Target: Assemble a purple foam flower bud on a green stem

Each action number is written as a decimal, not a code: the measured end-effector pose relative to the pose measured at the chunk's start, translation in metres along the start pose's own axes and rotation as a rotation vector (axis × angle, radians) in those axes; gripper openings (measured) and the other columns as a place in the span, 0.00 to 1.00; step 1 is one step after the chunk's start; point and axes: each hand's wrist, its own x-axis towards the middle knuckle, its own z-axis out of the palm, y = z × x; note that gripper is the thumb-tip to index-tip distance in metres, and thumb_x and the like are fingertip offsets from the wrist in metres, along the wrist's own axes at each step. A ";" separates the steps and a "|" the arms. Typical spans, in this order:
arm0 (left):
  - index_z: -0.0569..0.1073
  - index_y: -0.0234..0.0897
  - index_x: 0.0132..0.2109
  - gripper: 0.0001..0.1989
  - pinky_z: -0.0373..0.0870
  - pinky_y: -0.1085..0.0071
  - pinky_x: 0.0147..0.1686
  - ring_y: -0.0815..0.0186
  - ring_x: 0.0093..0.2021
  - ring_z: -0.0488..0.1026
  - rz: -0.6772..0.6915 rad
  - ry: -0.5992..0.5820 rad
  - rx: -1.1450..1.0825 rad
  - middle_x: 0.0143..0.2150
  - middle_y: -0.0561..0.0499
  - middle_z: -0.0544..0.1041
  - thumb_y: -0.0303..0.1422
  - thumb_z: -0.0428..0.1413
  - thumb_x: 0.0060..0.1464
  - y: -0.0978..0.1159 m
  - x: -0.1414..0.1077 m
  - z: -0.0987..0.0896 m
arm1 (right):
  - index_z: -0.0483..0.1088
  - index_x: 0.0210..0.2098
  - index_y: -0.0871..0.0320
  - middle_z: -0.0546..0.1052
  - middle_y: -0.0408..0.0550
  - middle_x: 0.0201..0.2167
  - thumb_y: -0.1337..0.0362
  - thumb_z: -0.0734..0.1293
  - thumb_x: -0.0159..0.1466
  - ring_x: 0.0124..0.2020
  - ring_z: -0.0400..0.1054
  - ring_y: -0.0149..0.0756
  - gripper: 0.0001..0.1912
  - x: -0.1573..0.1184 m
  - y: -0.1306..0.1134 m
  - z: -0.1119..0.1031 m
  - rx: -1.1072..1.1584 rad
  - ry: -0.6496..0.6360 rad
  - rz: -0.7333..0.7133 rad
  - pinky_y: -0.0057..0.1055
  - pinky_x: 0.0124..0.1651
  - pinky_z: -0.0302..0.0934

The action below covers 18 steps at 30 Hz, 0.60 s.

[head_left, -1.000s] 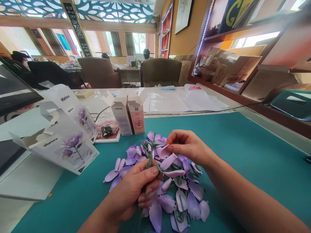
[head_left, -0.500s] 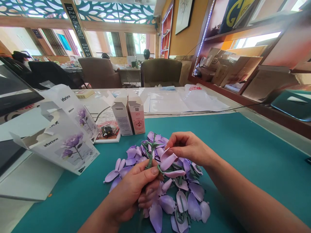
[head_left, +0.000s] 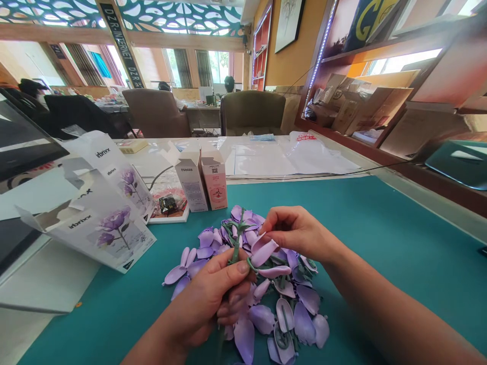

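Note:
My left hand (head_left: pixel 222 289) is closed round a green plastic flower stem (head_left: pixel 236 243), which stands up out of the fist. A small side branch with pinkish-lilac petals (head_left: pixel 265 253) sticks out to the right of that fist. At those petals my right hand (head_left: pixel 294 230) pinches one pale petal (head_left: pixel 259 242) between thumb and fingertips. Beneath both hands spreads a pile of loose purple petals (head_left: pixel 262 319) and green pieces. Part of the pile is hidden behind my left hand, and the lower stem is mostly covered by it.
White open boxes (head_left: pixel 110 235) printed with a purple flower stand at the left. Two small cartons (head_left: pixel 213 185), one white and one pink, are behind the pile. A shallow white tray (head_left: pixel 178 218) holds a small black item. A green mat (head_left: pixel 380 243) covers the table.

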 end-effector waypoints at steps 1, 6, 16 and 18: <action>0.62 0.40 0.36 0.17 0.43 0.84 0.11 0.80 0.13 0.43 0.000 -0.003 0.001 0.15 0.65 0.59 0.42 0.61 0.52 0.000 0.000 0.000 | 0.72 0.25 0.61 0.74 0.40 0.21 0.61 0.78 0.50 0.22 0.65 0.23 0.14 0.000 0.000 0.000 0.004 0.000 0.000 0.22 0.26 0.61; 0.62 0.39 0.35 0.16 0.44 0.84 0.12 0.81 0.13 0.44 0.002 0.008 0.019 0.16 0.65 0.59 0.42 0.61 0.52 0.002 0.000 0.002 | 0.71 0.25 0.61 0.75 0.39 0.21 0.64 0.78 0.48 0.22 0.66 0.23 0.12 -0.001 0.000 0.002 0.033 0.005 0.011 0.22 0.26 0.61; 0.63 0.38 0.34 0.16 0.45 0.84 0.12 0.81 0.13 0.45 -0.010 0.016 0.009 0.16 0.64 0.60 0.41 0.62 0.51 0.001 0.002 0.003 | 0.72 0.26 0.60 0.75 0.39 0.22 0.70 0.75 0.51 0.23 0.67 0.23 0.07 -0.001 0.004 0.004 0.055 0.002 -0.049 0.22 0.28 0.64; 0.63 0.38 0.34 0.16 0.45 0.84 0.12 0.81 0.13 0.45 -0.023 0.019 -0.010 0.16 0.64 0.61 0.40 0.62 0.51 0.002 0.002 0.003 | 0.73 0.26 0.60 0.75 0.40 0.22 0.68 0.76 0.50 0.23 0.67 0.24 0.08 -0.001 0.004 0.004 0.063 -0.006 -0.046 0.22 0.27 0.64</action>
